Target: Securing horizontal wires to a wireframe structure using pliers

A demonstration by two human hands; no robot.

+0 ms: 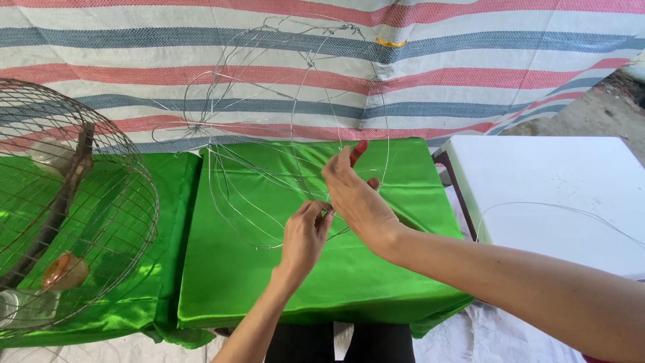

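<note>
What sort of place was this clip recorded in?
Probably a makeshift outdoor craft workspace: a striped woven tarp hangs behind a table draped in shiny green cloth, both hands shape a thin wire frame, and a domed wire-mesh cage stands beside.

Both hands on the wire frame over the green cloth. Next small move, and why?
Probably tighten the joint: the left hand pinches the wire frame where strands cross, and the right hand steadies it just above, fingers spread.

Green satin-draped table, white table beside, striped tarp behind, daylight.
</note>
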